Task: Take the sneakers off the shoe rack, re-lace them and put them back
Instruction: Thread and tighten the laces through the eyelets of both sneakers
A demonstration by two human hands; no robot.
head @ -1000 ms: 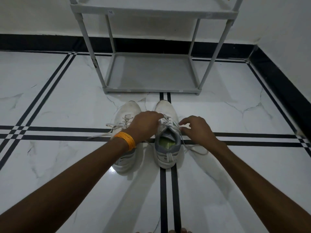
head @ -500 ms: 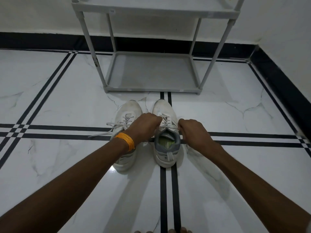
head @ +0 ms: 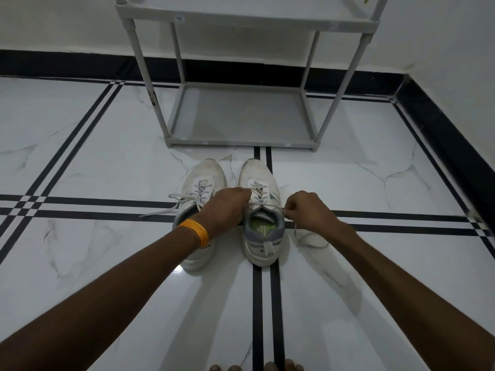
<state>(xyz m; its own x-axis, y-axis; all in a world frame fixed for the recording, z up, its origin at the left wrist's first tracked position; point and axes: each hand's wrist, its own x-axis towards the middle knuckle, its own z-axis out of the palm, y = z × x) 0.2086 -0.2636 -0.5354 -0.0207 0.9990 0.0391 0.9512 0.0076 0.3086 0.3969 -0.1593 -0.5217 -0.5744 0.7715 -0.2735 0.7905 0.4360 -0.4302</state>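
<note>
Two white sneakers stand side by side on the floor, toes toward the rack. The left sneaker (head: 204, 175) has loose lace ends trailing to its left. The right sneaker (head: 261, 234) has a grey collar and a green insole. My left hand (head: 227, 207), with an orange band at the wrist, is closed at the left side of the right sneaker's lacing, its fingers hidden. My right hand (head: 308, 210) pinches the right lace end (head: 302, 241) beside the collar; the lace loops on the floor below it.
The grey shoe rack (head: 241, 141) stands just beyond the sneakers against the wall, both visible shelves bare. A black skirting runs along the back and right walls. White marble floor with black stripes surrounds the shoes. My toes (head: 257, 367) show at the bottom edge.
My right hand has moved right, away from the sneaker's collar, drawing the lace end out sideways. My left hand has stayed on the lacing's left side. The sneakers have not shifted.
</note>
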